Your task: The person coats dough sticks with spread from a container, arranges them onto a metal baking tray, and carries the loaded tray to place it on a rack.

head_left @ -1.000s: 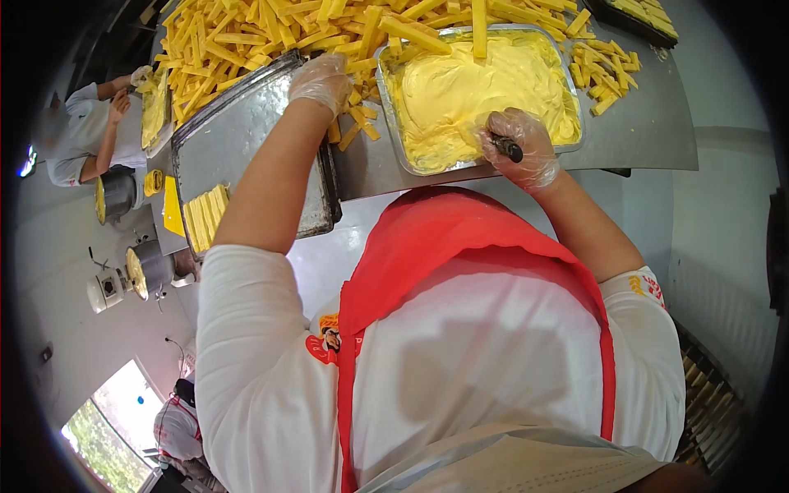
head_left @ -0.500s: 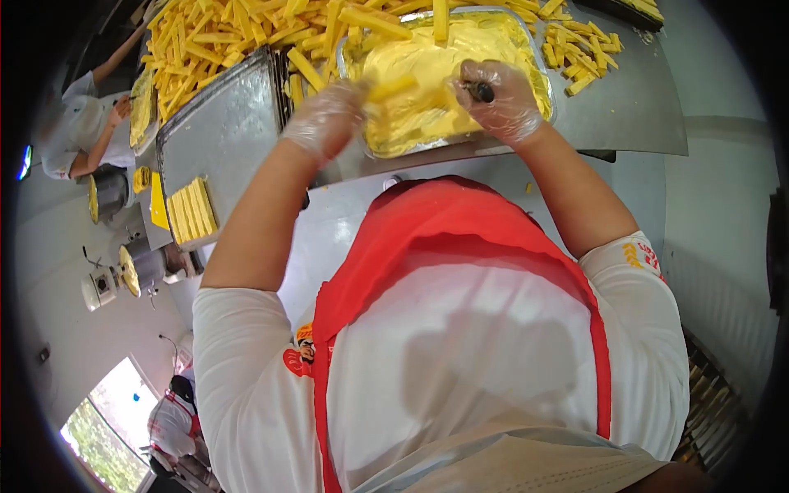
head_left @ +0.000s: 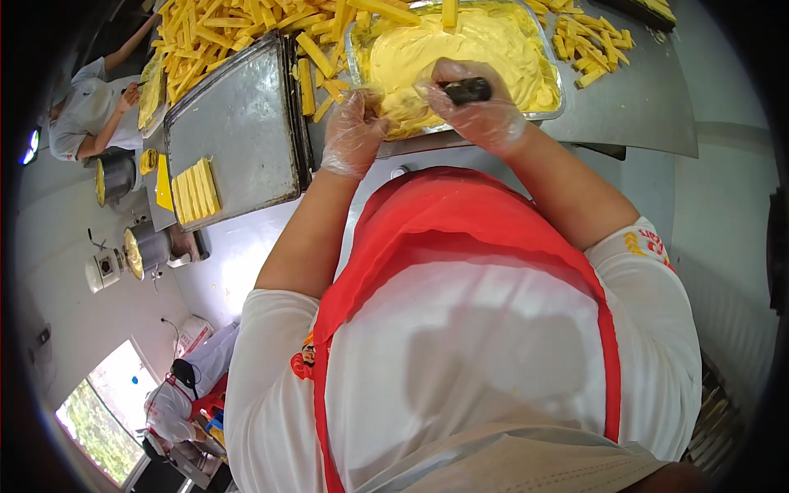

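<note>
My right hand (head_left: pixel 477 107), in a clear plastic glove, is wrapped round the black handle (head_left: pixel 467 89) of a tool over the near part of a metal tray (head_left: pixel 560 92). Yellow cream (head_left: pixel 460 49) fills that tray; the tool's working end is hard to make out. Beside the tray's near left corner is my left hand (head_left: pixel 357 131), also gloved, with its fingers closed at the cream's edge. What it holds, if anything, is hidden. Left of it lies a dark baking tray (head_left: pixel 238 123) bearing a row of yellow sticks (head_left: pixel 196 191).
A large heap of yellow sticks (head_left: pixel 205 41) spreads behind the trays, and a smaller pile (head_left: pixel 590 48) lies to the right. A person (head_left: pixel 94 115) works at the far left near metal pots (head_left: pixel 119 177). Another person (head_left: pixel 177 403) is at the lower left.
My left hand has moved from the heap to the cream tray's near left corner; a blurred yellow stick showed by it half a second ago. My right hand has shifted left, still round the handle.
</note>
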Demonstrator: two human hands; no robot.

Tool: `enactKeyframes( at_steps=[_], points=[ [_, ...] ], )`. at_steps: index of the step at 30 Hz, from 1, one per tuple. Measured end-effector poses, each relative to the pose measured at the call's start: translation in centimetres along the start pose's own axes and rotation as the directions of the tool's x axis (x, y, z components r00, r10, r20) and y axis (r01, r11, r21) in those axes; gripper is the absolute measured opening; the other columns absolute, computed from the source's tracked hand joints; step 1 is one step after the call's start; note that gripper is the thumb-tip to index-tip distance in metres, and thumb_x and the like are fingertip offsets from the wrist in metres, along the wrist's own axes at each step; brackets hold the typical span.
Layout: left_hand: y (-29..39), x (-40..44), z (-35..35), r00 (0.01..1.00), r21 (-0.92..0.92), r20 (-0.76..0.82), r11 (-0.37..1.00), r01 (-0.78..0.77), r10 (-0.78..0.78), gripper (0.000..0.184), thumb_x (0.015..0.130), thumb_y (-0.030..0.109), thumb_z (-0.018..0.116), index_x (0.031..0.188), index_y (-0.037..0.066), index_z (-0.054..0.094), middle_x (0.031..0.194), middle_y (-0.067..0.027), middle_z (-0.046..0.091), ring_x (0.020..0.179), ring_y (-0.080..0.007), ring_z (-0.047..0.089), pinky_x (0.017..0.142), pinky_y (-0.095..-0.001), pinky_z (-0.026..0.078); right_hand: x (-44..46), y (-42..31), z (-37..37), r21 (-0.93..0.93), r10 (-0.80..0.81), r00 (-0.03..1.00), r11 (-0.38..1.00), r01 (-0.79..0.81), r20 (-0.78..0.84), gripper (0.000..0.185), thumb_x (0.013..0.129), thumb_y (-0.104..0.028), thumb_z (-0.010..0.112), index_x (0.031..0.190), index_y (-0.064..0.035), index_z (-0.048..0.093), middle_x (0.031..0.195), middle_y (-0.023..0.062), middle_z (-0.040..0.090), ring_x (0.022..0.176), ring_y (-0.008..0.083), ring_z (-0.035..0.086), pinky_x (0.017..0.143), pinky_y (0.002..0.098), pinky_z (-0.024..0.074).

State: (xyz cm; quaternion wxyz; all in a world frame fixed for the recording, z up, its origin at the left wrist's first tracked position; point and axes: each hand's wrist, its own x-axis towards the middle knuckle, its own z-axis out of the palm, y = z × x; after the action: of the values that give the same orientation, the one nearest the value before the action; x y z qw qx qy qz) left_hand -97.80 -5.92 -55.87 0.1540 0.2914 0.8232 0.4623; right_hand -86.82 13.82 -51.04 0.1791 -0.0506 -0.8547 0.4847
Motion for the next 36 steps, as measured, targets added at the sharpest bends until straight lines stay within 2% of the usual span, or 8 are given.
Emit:
enactKeyframes(
  at_steps=[4, 9, 10, 12, 20, 28, 32, 36],
  points=[
    [-0.4, -0.5, -0.7, 0.957, 0.204, 0.04, 0.935, -0.288, 0.286, 0.023, 0.075, 0.005, 0.072, 0.098, 0.006, 0.068, 0.09, -0.0117, 0.064, 0.08, -0.027, 0.065, 0.073, -0.0376, 0.054, 0.2, 5.7, -2.6, -0.409, 0.188, 0.976, 0.886, -0.218, -0.113, 0.023, 0.092, -0.03, 0.063, 0.085, -0.0085, 0.059, 0.063, 0.0121, 0.054, 0.057, 0.0258, 0.053, 0.057, 0.0373, 0.0468],
    [-0.5, -0.4, -1.6, 0.731, 0.457, 0.376, 0.572, -0.681, 0.569, 0.012, 0.081, 0.014, 0.067, 0.092, 0.008, 0.068, 0.085, -0.0097, 0.062, 0.085, -0.031, 0.065, 0.072, -0.0424, 0.054, 0.0, -0.3, -1.8, 0.183, 0.035, 0.991, 0.981, -0.058, 0.126, 0.023, 0.092, -0.03, 0.062, 0.086, -0.0079, 0.06, 0.065, 0.0133, 0.058, 0.058, 0.0299, 0.056, 0.058, 0.0405, 0.0472],
    [-0.5, -0.4, -1.9, 0.73, 0.46, 0.378, 0.568, -0.682, 0.57, 0.012, 0.081, 0.014, 0.067, 0.092, 0.008, 0.068, 0.085, -0.0097, 0.062, 0.085, -0.031, 0.065, 0.072, -0.0424, 0.054, 0.3, 2.2, -1.5, -0.077, 0.154, 0.987, 0.986, -0.15, 0.048, 0.024, 0.092, -0.03, 0.062, 0.085, -0.0074, 0.059, 0.066, 0.0138, 0.059, 0.059, 0.0308, 0.056, 0.058, 0.0411, 0.0468],
    [-0.2, -0.3, -2.0, 0.838, 0.49, 0.378, 0.683, -0.542, 0.393, 0.014, 0.081, 0.018, 0.067, 0.092, 0.008, 0.068, 0.088, -0.012, 0.064, 0.086, -0.0328, 0.065, 0.074, -0.044, 0.054, 1.3, 2.4, -2.0, -0.478, 0.184, 0.981, 0.858, -0.19, -0.059, 0.021, 0.09, -0.026, 0.064, 0.082, -0.0076, 0.057, 0.066, 0.0141, 0.059, 0.059, 0.0313, 0.057, 0.057, 0.0412, 0.046],
    [0.2, -0.5, -3.9, 0.986, 0.211, 0.165, 0.977, 0.003, -0.038, 0.02, 0.077, 0.018, 0.074, 0.09, 0.005, 0.069, 0.09, -0.0154, 0.069, 0.085, -0.0311, 0.067, 0.078, -0.04, 0.054, 0.1, 2.5, 0.7, -0.242, -0.059, 0.997, 0.968, 0.07, 0.053, 0.021, 0.089, -0.02, 0.067, 0.079, -0.0083, 0.052, 0.063, 0.0163, 0.05, 0.06, 0.0366, 0.054, 0.055, 0.0447, 0.0422],
    [-11.8, -8.4, -19.6, 0.747, 0.148, -0.661, 0.964, 0.222, -0.07, 0.028, 0.079, 0.025, 0.081, 0.098, 0.006, 0.071, 0.09, -0.0143, 0.068, 0.072, -0.0287, 0.064, 0.069, -0.0377, 0.054, 0.6, 4.7, -0.3, -0.449, -0.016, 0.998, 0.893, 0.042, 0.062, 0.023, 0.089, -0.018, 0.065, 0.08, -0.0059, 0.049, 0.065, 0.0182, 0.052, 0.064, 0.0403, 0.055, 0.058, 0.0467, 0.0433],
    [-18.2, -10.6, -24.6, 0.831, 0.69, -0.556, 0.553, 0.467, -0.008, 0.028, 0.078, 0.018, 0.078, 0.101, 0.006, 0.071, 0.09, -0.0168, 0.067, 0.084, -0.0338, 0.063, 0.079, -0.0424, 0.053, 1.0, 3.7, 0.7, -0.452, -0.069, 0.995, 0.887, 0.094, 0.072, 0.018, 0.086, -0.014, 0.067, 0.081, -0.0068, 0.051, 0.066, 0.0171, 0.054, 0.065, 0.039, 0.057, 0.058, 0.0465, 0.0437],
    [-15.4, -7.4, -23.5, 0.787, 0.668, -0.603, 0.621, 0.409, 0.131, 0.025, 0.079, 0.018, 0.075, 0.102, 0.006, 0.071, 0.093, -0.0164, 0.067, 0.088, -0.0362, 0.062, 0.081, -0.0465, 0.05, 0.9, 1.4, 1.3, -0.378, -0.212, 0.975, 0.898, 0.224, 0.073, 0.015, 0.082, -0.011, 0.069, 0.081, -0.0082, 0.055, 0.066, 0.0153, 0.055, 0.064, 0.0365, 0.058, 0.058, 0.0463, 0.0441]
  ],
)
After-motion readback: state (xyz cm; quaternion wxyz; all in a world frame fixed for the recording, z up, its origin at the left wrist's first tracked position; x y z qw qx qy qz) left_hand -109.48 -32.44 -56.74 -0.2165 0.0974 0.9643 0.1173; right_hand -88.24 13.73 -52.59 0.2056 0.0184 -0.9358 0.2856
